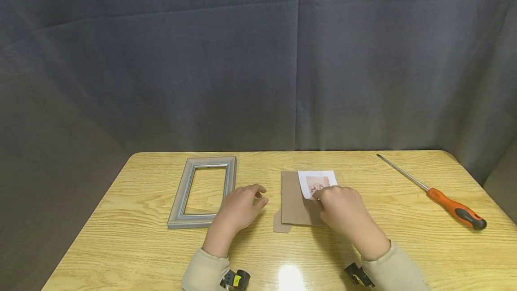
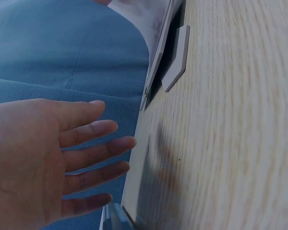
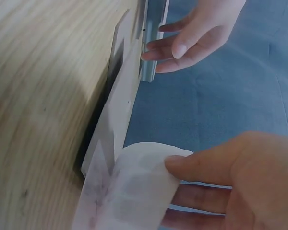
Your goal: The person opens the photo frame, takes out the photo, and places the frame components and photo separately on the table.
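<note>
My right hand (image 1: 344, 205) pinches the near edge of a printed photo (image 1: 317, 182) between thumb and fingers. White-bordered, with a pinkish flower-like image, the photo lies partly over a brown backing board (image 1: 292, 199). In the right wrist view, the paper (image 3: 141, 189) curls up toward my thumb. A cardboard flap (image 1: 282, 225) sticks out from beneath the board at its near left corner. My left hand (image 1: 241, 205) hovers over the table between board and frame, its fingers loosely extended and holding nothing. Behind it lies a silver-grey picture frame (image 1: 184, 190), its opening showing bare wood.
A screwdriver (image 1: 450, 203) with an orange and black handle lies at the right of the wooden table (image 1: 121, 246), its tip pointing to the back. A dark grey curtain (image 1: 258, 80) hangs behind the table's far edge.
</note>
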Demonstrator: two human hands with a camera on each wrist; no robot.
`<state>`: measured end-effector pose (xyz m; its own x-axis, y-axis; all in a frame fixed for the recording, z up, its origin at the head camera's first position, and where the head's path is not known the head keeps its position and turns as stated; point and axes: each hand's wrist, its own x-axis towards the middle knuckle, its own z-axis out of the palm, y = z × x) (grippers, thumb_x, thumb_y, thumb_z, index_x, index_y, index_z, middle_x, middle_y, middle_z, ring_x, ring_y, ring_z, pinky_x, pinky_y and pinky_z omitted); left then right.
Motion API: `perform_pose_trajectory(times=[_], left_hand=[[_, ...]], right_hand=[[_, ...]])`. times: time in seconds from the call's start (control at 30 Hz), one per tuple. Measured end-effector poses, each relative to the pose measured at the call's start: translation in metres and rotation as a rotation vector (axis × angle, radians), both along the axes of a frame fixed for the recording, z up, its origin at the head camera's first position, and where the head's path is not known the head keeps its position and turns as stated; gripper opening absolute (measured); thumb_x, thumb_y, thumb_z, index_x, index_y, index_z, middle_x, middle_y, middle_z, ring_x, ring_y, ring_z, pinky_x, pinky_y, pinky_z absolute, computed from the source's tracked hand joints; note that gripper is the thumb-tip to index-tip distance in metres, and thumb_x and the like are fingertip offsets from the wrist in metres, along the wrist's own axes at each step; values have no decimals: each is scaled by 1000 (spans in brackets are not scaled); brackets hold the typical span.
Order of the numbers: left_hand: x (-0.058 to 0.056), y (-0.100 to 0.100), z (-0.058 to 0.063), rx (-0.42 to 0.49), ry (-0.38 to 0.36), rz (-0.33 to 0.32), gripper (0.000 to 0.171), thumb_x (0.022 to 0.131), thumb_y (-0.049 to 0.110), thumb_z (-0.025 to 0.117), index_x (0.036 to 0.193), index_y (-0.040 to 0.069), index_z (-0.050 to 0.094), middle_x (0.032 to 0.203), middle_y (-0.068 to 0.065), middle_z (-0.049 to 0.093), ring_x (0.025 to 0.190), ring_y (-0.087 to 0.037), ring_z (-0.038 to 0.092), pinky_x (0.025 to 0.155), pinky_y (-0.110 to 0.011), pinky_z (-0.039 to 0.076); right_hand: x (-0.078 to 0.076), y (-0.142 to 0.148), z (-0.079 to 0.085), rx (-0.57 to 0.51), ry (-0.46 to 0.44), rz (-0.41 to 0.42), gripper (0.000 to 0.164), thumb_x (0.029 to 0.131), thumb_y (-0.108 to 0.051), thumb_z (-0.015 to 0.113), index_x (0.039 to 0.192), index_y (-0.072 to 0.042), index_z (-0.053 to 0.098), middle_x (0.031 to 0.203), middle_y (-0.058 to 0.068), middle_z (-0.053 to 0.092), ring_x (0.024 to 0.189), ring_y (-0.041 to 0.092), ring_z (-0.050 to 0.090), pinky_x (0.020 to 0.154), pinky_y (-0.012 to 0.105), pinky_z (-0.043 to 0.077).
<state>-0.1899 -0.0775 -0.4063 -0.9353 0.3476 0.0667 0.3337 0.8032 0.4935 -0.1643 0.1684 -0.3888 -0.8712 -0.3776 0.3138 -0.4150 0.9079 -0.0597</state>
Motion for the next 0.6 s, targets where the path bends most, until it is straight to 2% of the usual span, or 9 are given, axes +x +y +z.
perform_pose_trajectory(times=[0.13,0.27,0.4,0.6], left_hand=[[0,0,0,-3,-1,2,29,98,25,64,121,8,67,111,-7,71,104,-29,65,88,-47,52],[0,1,1,-2,-3,-4,29,98,25,64,121,8,67,111,-7,71,105,-29,65,88,-47,52],[0,2,1,-2,-4,-5,30,98,25,64,122,8,67,111,-7,71,104,-29,65,87,-47,52],[0,0,4,-22,8,-4,30,98,26,63,122,9,67,112,-6,71,104,-29,65,86,-47,53]], right_hand=[[1,0,-2,11,-21,18,18,74,0,76,68,-16,68,59,-1,59,50,12,48,44,35,46],[1,1,-4,12,-21,29,11,74,-10,84,76,-16,74,68,1,68,55,16,59,48,37,51],[2,2,-3,-13,-58,39,16,73,-20,87,85,-15,77,75,-1,72,62,19,66,52,39,53],[2,7,12,-54,-135,-31,16,82,-24,80,95,-14,77,79,-1,71,69,18,66,53,41,51]])
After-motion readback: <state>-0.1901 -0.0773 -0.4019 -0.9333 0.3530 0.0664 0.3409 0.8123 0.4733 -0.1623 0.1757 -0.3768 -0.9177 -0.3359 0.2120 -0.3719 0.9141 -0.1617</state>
